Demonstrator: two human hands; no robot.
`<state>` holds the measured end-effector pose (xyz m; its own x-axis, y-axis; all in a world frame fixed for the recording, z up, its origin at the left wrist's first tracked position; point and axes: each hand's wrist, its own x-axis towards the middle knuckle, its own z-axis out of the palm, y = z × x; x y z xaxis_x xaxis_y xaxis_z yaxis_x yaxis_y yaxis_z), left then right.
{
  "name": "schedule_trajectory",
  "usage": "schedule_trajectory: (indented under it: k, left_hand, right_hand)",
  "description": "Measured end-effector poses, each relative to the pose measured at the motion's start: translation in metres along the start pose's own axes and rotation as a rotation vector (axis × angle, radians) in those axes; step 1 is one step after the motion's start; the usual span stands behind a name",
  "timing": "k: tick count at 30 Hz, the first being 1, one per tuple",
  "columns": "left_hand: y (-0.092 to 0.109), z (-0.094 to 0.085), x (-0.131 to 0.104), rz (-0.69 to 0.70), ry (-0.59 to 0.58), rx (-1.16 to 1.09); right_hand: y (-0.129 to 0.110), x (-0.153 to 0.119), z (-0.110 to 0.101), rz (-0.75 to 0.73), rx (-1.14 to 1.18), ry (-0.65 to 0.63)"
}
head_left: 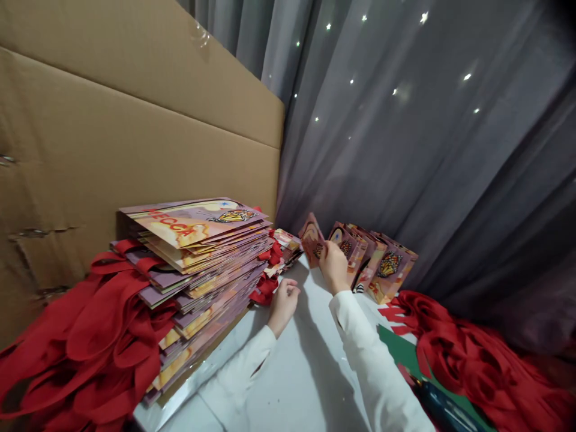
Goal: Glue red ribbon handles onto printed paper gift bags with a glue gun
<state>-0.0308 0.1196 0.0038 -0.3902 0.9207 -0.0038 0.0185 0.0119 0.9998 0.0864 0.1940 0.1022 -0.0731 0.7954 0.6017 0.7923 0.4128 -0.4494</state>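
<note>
My right hand [333,265] is closed on the edge of a printed paper bag [310,240] with a butterfly on it, at the back of the white table [288,384]. More butterfly bags [389,264] stand upright in a row just to its right. My left hand [284,303] is over the table with its fingers curled in, beside the right side of a tall stack of flat bags [198,225]; whether anything is between its fingers is too small to tell. Red ribbon handles [265,288] stick out of the stack near this hand.
A large cardboard sheet [148,120] rises behind the stack at the left. Red ribbons [99,336] hang at the front left, and more red ribbon [472,354] lies at the right on a green mat [398,348], near a dark tool [443,408]. A grey curtain [382,150] hangs behind.
</note>
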Motion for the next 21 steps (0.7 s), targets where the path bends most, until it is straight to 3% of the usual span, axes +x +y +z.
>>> schedule_trajectory:
  k: [4,8,13,16,21]
  left_hand:
    - [0.002,-0.001,-0.001,-0.089,-0.069,-0.181]
    - [0.016,-0.004,-0.012,-0.174,-0.256,-0.397]
    - [0.031,-0.007,-0.024,-0.314,-0.401,-0.559]
    - [0.030,-0.003,-0.025,-0.367,-0.362,-0.598]
    - [0.029,0.005,-0.027,-0.355,-0.226,-0.633]
  right_hand:
    - [0.027,-0.014,-0.056,0.059,0.222,0.239]
    - [0.067,-0.038,-0.091,0.120,0.453,0.280]
    - [0.096,-0.062,-0.089,0.096,0.564,0.156]
    - [0.097,-0.071,-0.079,0.079,0.525,0.104]
    - [0.086,-0.080,-0.068,0.108,0.384,0.141]
